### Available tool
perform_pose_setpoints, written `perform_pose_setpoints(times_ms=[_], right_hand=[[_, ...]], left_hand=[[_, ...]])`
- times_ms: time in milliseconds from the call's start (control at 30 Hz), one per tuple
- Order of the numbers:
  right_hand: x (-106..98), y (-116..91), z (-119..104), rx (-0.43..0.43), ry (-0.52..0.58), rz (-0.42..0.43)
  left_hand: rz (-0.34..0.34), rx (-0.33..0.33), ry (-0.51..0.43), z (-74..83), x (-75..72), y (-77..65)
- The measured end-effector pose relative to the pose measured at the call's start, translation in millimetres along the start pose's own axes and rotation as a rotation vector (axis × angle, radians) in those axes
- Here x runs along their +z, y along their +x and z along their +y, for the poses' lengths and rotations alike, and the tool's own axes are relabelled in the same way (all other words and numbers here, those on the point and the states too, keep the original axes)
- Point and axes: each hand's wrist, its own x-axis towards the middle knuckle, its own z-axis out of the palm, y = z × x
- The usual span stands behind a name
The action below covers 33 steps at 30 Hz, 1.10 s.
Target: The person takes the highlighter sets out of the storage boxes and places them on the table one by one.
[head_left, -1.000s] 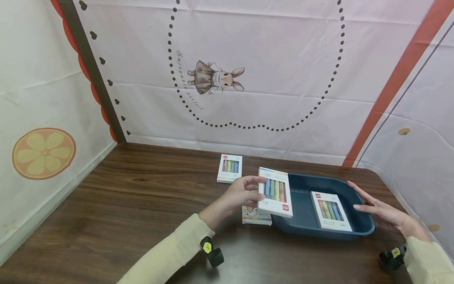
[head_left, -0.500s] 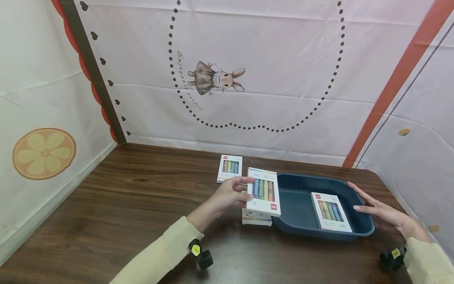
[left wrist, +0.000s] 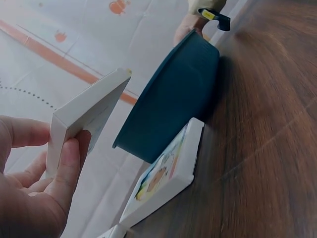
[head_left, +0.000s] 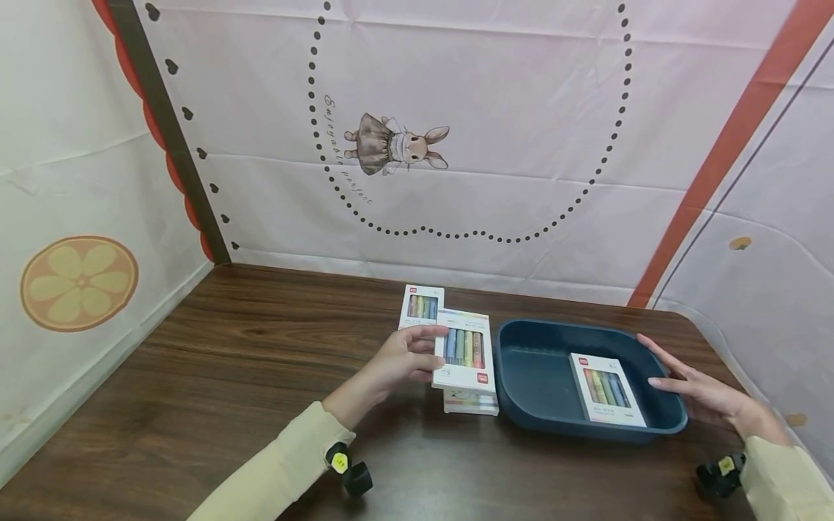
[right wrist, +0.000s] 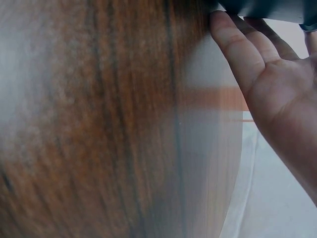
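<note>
My left hand [head_left: 394, 358] pinches a white box of crayons [head_left: 464, 351] by its left side, thumb on one face and fingers on the other. In the left wrist view this box [left wrist: 89, 101] is tilted and raised off the table. Under it on the table lies another white box [head_left: 470, 403], mostly hidden in the head view; its printed picture shows in the left wrist view. My right hand [head_left: 706, 394] grips the right end of the dark blue tray [head_left: 537, 387], thumb over the rim, fingers outside. A crayon box [head_left: 607, 389] lies inside the tray's right half.
Behind the held box, another crayon box [head_left: 420, 304] lies on the brown wooden table [head_left: 215, 391], partly covered from view. A printed white cloth [head_left: 521, 130] hangs along the back and both sides.
My left hand has carried the crayon box leftward, from over the tray's left edge to over the box on the table. The right hand and tray have stayed put.
</note>
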Motion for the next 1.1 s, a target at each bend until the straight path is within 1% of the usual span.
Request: perform_pose_setpoints(times_ms=[133, 267, 367, 467, 600, 733, 833, 967, 1100], right_hand=[[0, 0, 1, -0.008, -0.001, 0.008], [0, -1, 1, -0.009, -0.003, 0.011], [0, -1, 1, -0.007, -0.008, 0.006], [0, -1, 2, -0.005, -0.016, 0.002], [0, -2, 1, -0.008, 0.007, 0.008], [0, -2, 1, -0.012, 0.023, 0.01], [-1, -3, 1, -0.019, 0.045, -0.01], [-1, -4, 3, -0.044, 0.119, -0.062], [0, -5, 4, -0.062, 0.183, -0.112]], left_hand=[[0.011, -0.013, 0.001, -1.3, -5.9, -2.9], [0.014, -0.024, -0.019, -2.3, -11.3, -6.5], [0.018, -0.027, -0.029, -2.1, -14.7, -9.1], [0.028, -0.023, -0.019, -1.9, -18.3, -11.5], [0.042, -0.024, -0.006, -1.3, -24.1, -15.0], [0.055, -0.033, -0.016, -2.3, -31.0, -18.5], [0.074, -0.043, -0.016, -3.5, -36.0, -20.9], [0.108, -0.057, -0.012, -4.4, -42.2, -24.0], [0.12, -0.067, -0.017, -4.8, -48.6, -26.7]])
